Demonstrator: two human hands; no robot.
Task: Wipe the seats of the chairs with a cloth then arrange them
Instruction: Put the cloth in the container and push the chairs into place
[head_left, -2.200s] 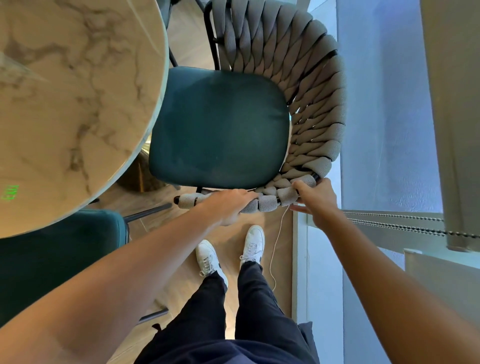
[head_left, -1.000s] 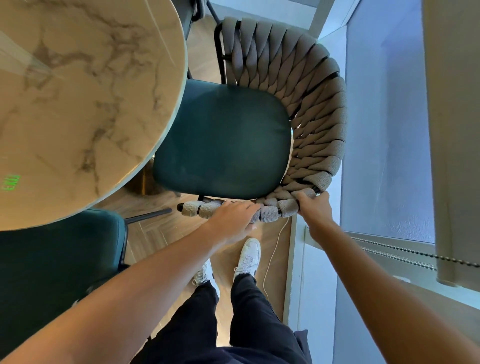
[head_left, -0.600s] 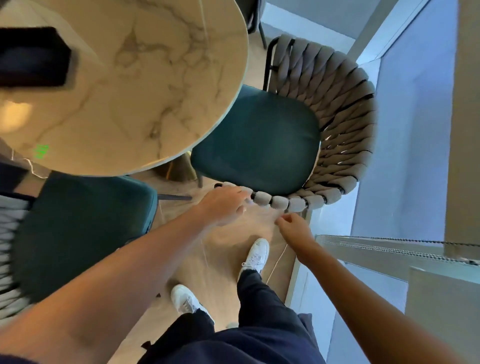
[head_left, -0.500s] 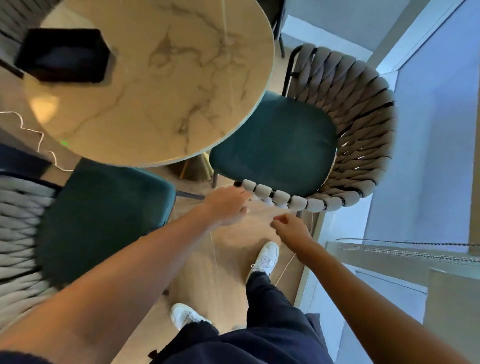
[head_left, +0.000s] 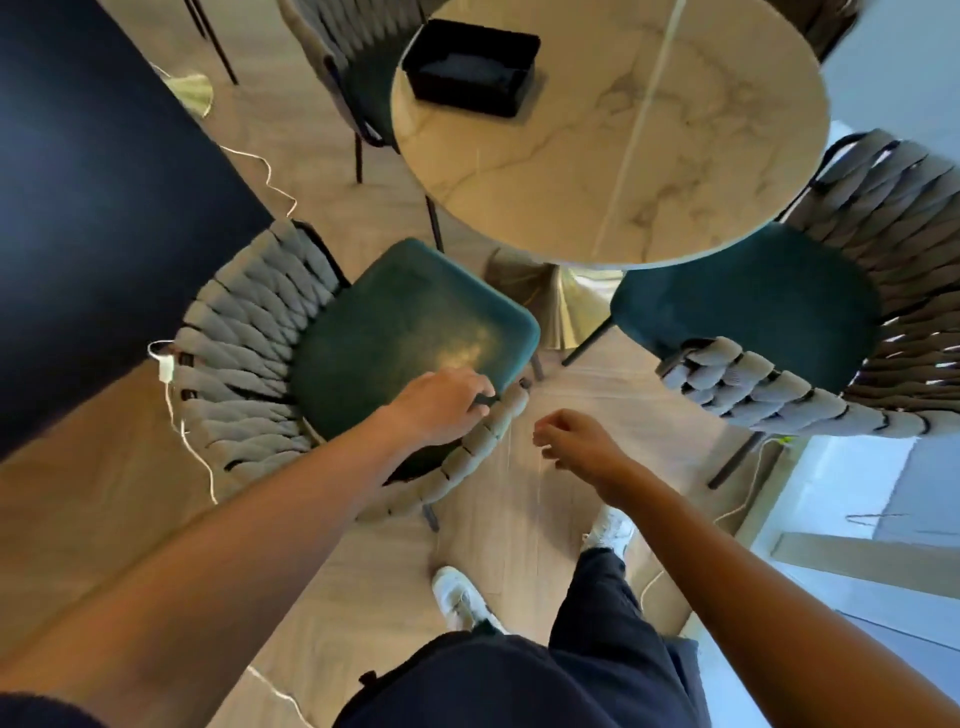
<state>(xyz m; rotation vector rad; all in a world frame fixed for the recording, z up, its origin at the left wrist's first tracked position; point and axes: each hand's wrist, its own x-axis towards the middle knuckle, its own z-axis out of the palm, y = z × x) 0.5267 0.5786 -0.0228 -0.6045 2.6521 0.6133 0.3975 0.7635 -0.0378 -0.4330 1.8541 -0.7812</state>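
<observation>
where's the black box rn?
Head view, top centre: the black rectangular open-top box sits on the round marble-top table, near its far-left edge, beyond the teal-cushioned woven chair that the left hand touches.

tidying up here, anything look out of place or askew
Yes: the left chair sits angled and clear of the round table, while the right chair is tucked under its edge. A white cable trails loose across the floor beside it.

Wood floor (head_left: 332, 587), round marble table (head_left: 675, 171), pale wall (head_left: 883, 67)
</observation>
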